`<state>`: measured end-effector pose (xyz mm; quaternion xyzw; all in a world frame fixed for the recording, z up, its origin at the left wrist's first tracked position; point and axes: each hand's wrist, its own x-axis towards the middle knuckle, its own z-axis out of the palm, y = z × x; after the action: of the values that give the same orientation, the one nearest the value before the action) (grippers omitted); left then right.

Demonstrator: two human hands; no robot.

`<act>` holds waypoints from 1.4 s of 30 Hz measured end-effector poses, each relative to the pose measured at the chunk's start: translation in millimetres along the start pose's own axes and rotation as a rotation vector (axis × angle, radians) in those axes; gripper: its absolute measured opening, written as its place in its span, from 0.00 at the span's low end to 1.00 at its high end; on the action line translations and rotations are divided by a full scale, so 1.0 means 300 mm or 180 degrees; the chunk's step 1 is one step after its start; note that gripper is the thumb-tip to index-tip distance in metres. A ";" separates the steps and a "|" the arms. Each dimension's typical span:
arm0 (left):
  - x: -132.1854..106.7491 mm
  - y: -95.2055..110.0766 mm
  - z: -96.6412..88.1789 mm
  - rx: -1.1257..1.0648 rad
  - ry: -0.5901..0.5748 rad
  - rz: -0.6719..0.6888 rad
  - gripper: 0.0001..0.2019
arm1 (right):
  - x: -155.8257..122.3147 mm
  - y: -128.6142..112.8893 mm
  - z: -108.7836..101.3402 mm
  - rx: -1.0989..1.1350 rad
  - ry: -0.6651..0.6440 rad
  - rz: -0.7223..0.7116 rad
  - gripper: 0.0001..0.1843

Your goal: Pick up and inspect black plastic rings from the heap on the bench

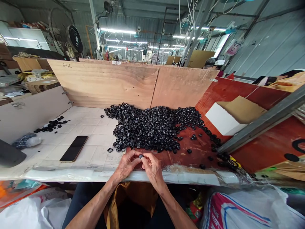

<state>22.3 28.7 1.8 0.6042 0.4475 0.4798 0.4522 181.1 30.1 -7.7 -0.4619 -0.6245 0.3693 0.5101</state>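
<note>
Close together at the table's front edge, my left hand (126, 163) and my right hand (152, 165) pinch one small black ring-shaped part (140, 156) between their fingertips. Both hands have closed fingers, and the part is mostly covered by them. Just beyond lies a large heap of similar black ring parts (147, 127), spread over the white and dark red tabletop. One loose ring (110, 150) sits left of the heap. Below my hands, an open yellow-brown sack (114, 206) hangs between my legs, its inside dark.
A phone (74, 149) lies on the table's left, near a small group of black pieces (51, 125). Wooden boards (109, 82) wall the back. At right stand an open white carton (222, 119) and a slanting metal bar (259, 122). Filled plastic sacks (245, 208) flank my legs.
</note>
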 end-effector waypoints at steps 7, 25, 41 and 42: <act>-0.155 0.066 -0.090 0.1444 -0.0497 0.0339 0.07 | -0.097 -0.056 -0.003 0.0261 -0.0837 0.1321 0.14; 0.062 -0.076 -0.096 0.2982 0.0761 0.0098 0.24 | 0.137 0.170 -0.060 -0.2147 0.0373 -0.0277 0.15; -0.042 -0.052 -0.002 0.2609 0.0181 0.0311 0.04 | -0.009 0.038 -0.198 -0.1155 -0.0850 -0.0464 0.17; -0.041 -0.053 -0.004 0.2579 0.0143 0.0353 0.03 | -0.017 0.033 -0.204 -0.1183 -0.0960 -0.0518 0.15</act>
<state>17.7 20.0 -15.7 0.7460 0.5768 0.3014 0.1411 243.1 27.6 -5.7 -0.4357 -0.7858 0.2706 0.3456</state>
